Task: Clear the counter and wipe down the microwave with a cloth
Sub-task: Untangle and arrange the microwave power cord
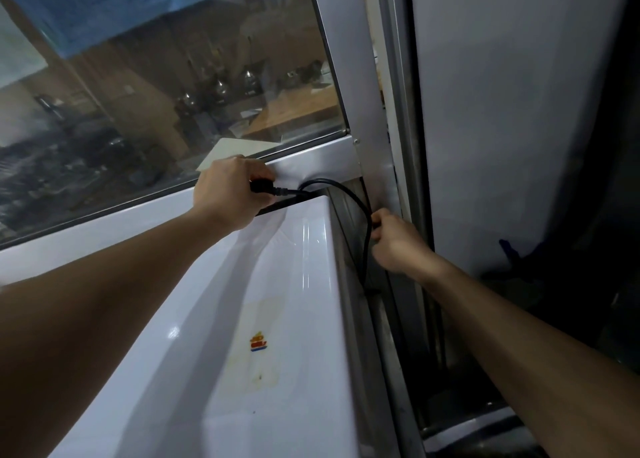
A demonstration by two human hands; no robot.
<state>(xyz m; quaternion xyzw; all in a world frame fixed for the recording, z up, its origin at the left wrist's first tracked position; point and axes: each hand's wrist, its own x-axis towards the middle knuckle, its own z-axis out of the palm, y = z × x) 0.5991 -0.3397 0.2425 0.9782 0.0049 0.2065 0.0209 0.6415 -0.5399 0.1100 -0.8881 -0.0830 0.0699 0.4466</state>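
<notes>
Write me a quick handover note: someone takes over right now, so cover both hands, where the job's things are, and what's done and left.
Left hand: holds the black plug above the back edge of the white microwave.
Right hand: pinches the black cord in the gap beside the microwave's right side.
The cord loops from the plug down into that gap, next to the window frame.
Done: cannot tell; no cloth or counter in view.
Left: likely stow the cord, then wipe the microwave; a sticker sits on its top.

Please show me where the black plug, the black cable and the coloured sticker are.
black plug [264, 187]: head view, on the plug body beside the left hand.
black cable [349, 194]: head view, on the arc.
coloured sticker [259, 342]: head view, on its printed middle.
</notes>
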